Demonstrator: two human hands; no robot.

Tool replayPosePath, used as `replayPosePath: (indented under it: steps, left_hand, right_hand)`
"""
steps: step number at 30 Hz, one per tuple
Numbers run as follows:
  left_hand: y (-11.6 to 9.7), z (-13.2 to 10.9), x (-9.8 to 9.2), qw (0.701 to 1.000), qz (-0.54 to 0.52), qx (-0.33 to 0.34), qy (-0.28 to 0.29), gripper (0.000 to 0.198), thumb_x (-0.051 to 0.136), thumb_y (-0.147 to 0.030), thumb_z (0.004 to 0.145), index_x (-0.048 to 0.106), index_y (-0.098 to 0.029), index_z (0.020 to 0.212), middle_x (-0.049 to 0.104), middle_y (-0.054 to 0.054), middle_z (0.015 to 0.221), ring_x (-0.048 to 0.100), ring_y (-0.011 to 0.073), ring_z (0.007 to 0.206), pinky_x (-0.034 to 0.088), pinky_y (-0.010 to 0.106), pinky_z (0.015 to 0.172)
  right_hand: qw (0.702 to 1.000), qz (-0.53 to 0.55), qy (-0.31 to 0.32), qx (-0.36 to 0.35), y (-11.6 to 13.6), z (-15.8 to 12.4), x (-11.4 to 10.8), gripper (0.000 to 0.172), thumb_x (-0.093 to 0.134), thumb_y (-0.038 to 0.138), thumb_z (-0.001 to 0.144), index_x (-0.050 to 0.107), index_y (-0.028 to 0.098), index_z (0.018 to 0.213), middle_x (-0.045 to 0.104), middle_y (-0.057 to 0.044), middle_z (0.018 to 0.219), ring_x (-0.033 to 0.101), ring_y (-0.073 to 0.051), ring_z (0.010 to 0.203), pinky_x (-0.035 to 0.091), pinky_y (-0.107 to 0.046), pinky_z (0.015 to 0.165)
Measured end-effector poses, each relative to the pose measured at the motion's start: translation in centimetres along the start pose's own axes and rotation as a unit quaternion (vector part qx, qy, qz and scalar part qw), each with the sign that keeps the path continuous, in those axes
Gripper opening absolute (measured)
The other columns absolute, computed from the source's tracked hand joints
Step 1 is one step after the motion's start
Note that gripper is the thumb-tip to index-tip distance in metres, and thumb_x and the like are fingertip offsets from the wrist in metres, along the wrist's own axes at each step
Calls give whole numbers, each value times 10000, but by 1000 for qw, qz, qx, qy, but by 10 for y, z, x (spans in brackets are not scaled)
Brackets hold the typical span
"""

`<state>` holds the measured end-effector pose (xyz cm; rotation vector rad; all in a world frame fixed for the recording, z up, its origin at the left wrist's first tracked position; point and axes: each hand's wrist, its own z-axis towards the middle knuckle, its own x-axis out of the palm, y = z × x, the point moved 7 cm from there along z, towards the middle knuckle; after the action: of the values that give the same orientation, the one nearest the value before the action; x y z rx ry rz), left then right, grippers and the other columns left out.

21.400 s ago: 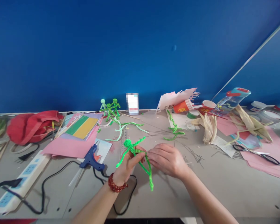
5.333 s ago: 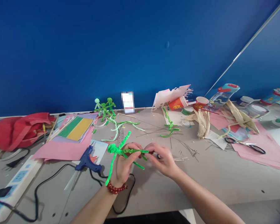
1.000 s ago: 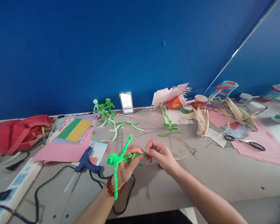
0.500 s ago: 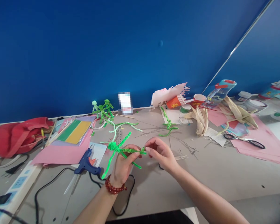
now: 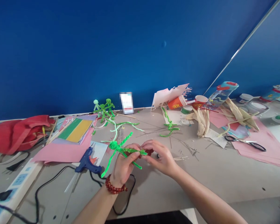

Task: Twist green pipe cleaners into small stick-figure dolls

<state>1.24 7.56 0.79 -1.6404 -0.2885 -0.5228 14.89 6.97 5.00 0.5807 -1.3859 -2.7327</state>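
Observation:
A bright green pipe-cleaner figure, with a wound head and thin limbs, lies across my left hand. Thumb and fingers of that hand pinch its twisted darker green body, while the limbs stick out to the left. At the body's right end, my right hand closes its thumb and fingers around the tip; part of the tip is hidden by them. Beyond my hands, another green pipe-cleaner piece lies on the table. Several finished-looking pipe-cleaner figures stand at the back by the wall.
A blue glue gun with a black cord lies left of my hands, near a white power strip. Pink paper and a red bag are further left. Thin wires, corn husks, scissors and paper cups lie right.
My right hand's fingers have moved from the upper side to wrap closer about the figure's right end. My left hand keeps its hold. The view has shifted slightly.

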Motion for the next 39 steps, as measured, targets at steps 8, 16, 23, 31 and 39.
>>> replayPosePath:
  steps: [8, 16, 23, 31, 39]
  left_hand:
    - [-10, -3, 5, 991, 94, 88, 27, 56, 658, -185, 804, 648, -177, 749, 512, 15, 817, 506, 153, 822, 420, 267, 741]
    - [-23, -9, 1, 962, 214, 166, -11, 54, 665, -238, 797, 666, -205, 754, 562, 37, 815, 536, 205, 858, 437, 323, 796]
    - [-34, -17, 3, 924, 317, 215, -3, 82, 610, -184, 835, 675, -234, 846, 674, 60, 914, 603, 237, 909, 443, 363, 852]
    - [-25, -16, 4, 945, 272, 184, -2, 38, 596, -189, 853, 627, -211, 849, 665, 49, 893, 619, 198, 846, 471, 311, 754]
    - [-10, -3, -5, 993, 75, 61, -63, 95, 703, -223, 756, 632, -162, 773, 623, 28, 838, 567, 124, 666, 477, 259, 644]
  right_hand:
    - [998, -52, -37, -20, 1, -3, 3, 70, 630, 256, 880, 610, 202, 919, 663, -64, 835, 602, -176, 753, 520, -300, 675]
    - [998, -5, -44, 42, 0, -4, 4, 136, 575, 274, 902, 586, 203, 787, 625, -40, 722, 586, -167, 688, 482, -285, 633]
    - [994, 15, -42, 99, -2, -6, 6, 172, 562, 268, 893, 578, 195, 739, 560, -9, 666, 507, -127, 588, 415, -237, 542]
    - [981, 64, -28, 182, -12, -9, 11, 245, 565, 323, 887, 578, 181, 687, 593, -9, 621, 516, -116, 546, 386, -218, 490]
    - [983, -171, -1, -61, 14, -2, -1, 246, 580, 169, 878, 554, 230, 1116, 673, -74, 950, 599, -155, 707, 495, -278, 641]
